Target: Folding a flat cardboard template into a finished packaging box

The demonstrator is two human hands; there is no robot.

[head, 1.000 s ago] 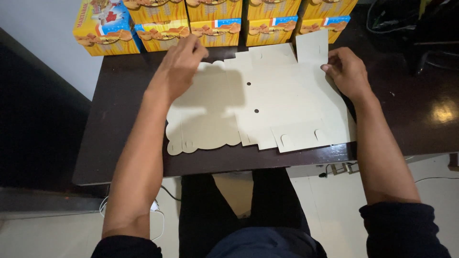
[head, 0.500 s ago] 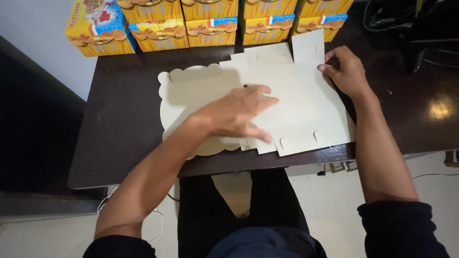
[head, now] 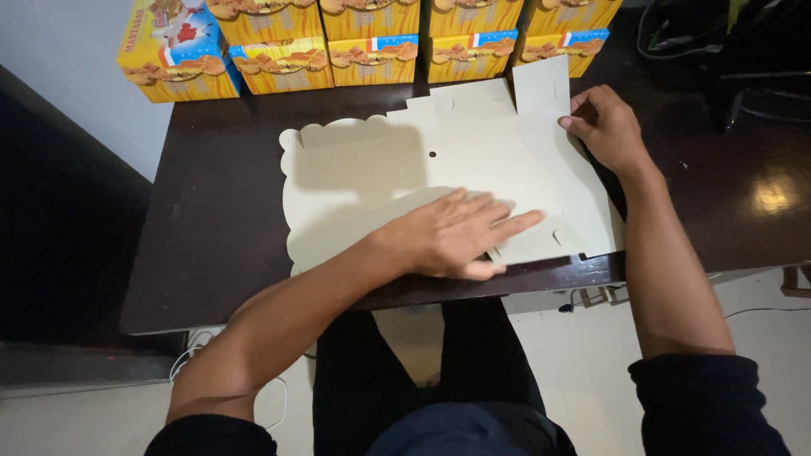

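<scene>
a: where's the flat, unfolded grey cardboard box blank?

b: lying on the dark wooden table, long axis left-right. left hand presses flat, fingers spread, near edge; right hand pinches its far-right flap.

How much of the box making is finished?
Done: folded yellow boxes line the table's back edge. In hand: a flat cardboard sheet, left hand pressing it, right hand at its far edge. Left: this sheet isn't box-shaped yet.

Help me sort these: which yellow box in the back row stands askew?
The leftmost yellow box, at the table's far-left corner. It is turned at an angle; the other boxes line up straight, side by side.
</scene>
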